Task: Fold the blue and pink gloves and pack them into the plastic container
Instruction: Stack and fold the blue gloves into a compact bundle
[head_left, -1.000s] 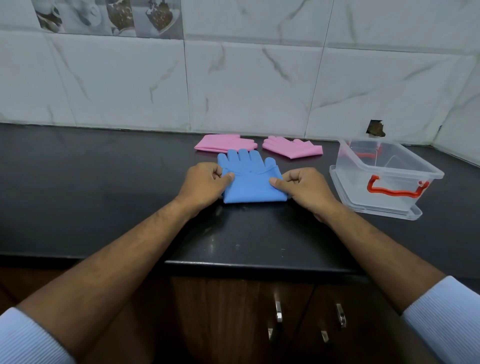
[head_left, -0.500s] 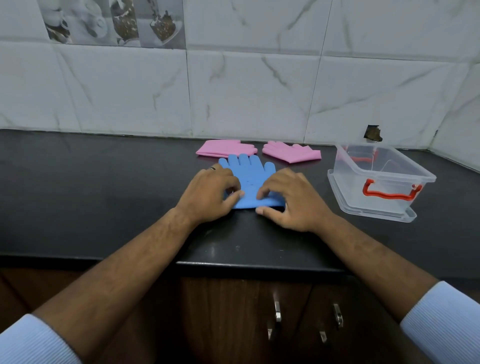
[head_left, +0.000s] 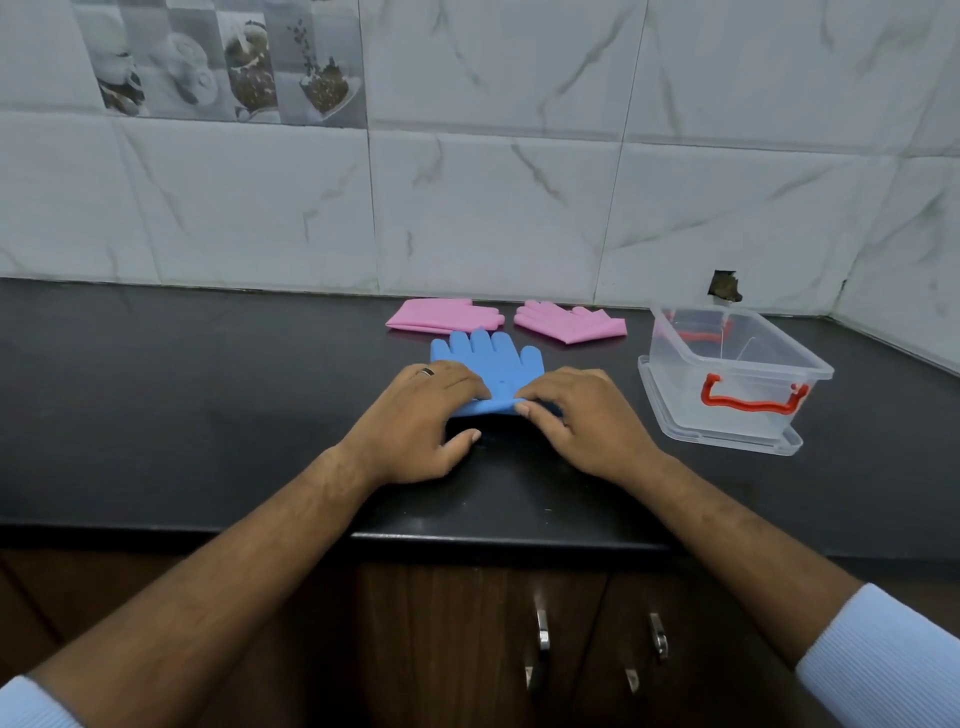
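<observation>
Blue gloves (head_left: 493, 364): soft, matte, flat on the worktop; five rounded finger shapes point toward the wall; near edge lifted and rolled into a fold, pinched between both sets of fingertips.
Left hand (head_left: 415, 421): palm down, fingers curled over the fold's left part, gripping it; thumb stretched out on the dark surface below; ring band on one finger.
Right hand (head_left: 576, 421): palm down, fingers bent, tips closed on the fold's right part, just beside the left fingertips.
Pink gloves: two, smooth and flat, beyond the blue fingertips near the wall; left one (head_left: 441, 316) folded into a long wedge, right one (head_left: 571, 323) folded with a pointed corner toward the container; apart from each other.
Plastic container (head_left: 779, 364): clear, rectangular, rounded corners, open top, red handle (head_left: 753, 397) on the near wall; seated on a clear lid-like base; right of the right hand, well apart from it.
Worktop (head_left: 182, 405): dark, polished, faintly speckled; wide bare stretch left of the left hand; front edge runs under both forearms.
Wall (head_left: 467, 208): glossy white marble-look tiles.
</observation>
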